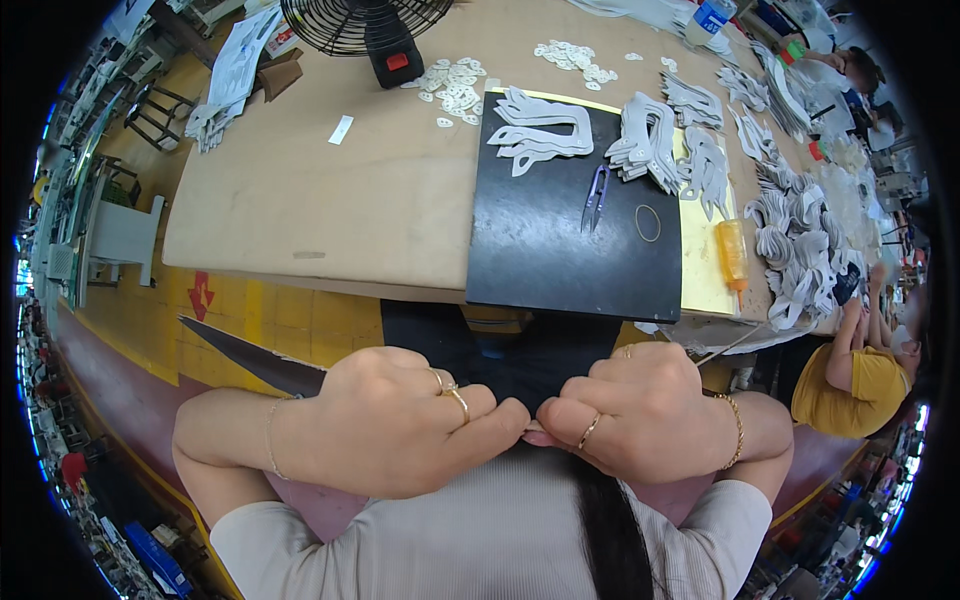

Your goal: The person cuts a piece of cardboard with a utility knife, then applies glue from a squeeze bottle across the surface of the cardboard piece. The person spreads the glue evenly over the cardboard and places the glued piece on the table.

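My left hand (400,425) and right hand (640,410) meet, fingertips together; can't tell if anything's pinched between. Board (560,265) ahead of grip: grey pieces (545,143) stacked on far half, snips (596,195) nearer, likely so both sit in easy reach.

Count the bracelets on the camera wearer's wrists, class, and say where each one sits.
2: a thin chain on the left wrist and a thicker gold chain on the right wrist. No others show, though the wrists' undersides are hidden.
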### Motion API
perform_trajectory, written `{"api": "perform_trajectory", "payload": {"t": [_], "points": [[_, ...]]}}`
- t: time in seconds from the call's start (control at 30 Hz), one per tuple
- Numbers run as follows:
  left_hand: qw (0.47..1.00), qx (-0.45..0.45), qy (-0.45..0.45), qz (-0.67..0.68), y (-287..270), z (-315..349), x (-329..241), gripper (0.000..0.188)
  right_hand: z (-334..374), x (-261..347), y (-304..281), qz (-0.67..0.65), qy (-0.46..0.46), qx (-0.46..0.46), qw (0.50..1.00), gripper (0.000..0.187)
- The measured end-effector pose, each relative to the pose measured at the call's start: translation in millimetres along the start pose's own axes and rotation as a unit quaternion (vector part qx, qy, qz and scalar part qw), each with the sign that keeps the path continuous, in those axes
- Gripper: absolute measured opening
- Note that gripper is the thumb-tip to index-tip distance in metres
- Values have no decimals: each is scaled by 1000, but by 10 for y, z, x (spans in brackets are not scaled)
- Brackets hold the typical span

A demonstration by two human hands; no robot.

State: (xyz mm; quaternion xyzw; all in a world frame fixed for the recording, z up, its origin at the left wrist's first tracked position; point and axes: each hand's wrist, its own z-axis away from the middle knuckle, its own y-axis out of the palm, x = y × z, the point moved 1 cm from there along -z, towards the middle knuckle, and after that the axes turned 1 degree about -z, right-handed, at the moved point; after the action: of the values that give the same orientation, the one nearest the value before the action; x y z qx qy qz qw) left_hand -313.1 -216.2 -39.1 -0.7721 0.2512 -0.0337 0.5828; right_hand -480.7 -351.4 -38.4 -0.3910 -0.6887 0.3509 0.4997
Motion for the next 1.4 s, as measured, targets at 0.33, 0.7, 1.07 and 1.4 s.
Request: {"api": "perform_trajectory", "payload": {"t": [0.33, 0.7, 1.07, 1.4], "points": [[991, 64, -105, 48, -66, -129, 368, 11, 75, -221, -121, 19, 42, -69, 997, 25], [972, 6, -215, 100, 354, -72, 939, 9, 206, -647, 17, 85, 181, -49, 979, 28], [929, -44, -344, 130, 364, 172, 1197, 14, 1068, -914, -79, 149, 356, -160, 909, 21], [931, -40, -358, 61, 222, 331, 1667, 21, 1712, -1112, -764, 237, 461, -217, 827, 22]]}}
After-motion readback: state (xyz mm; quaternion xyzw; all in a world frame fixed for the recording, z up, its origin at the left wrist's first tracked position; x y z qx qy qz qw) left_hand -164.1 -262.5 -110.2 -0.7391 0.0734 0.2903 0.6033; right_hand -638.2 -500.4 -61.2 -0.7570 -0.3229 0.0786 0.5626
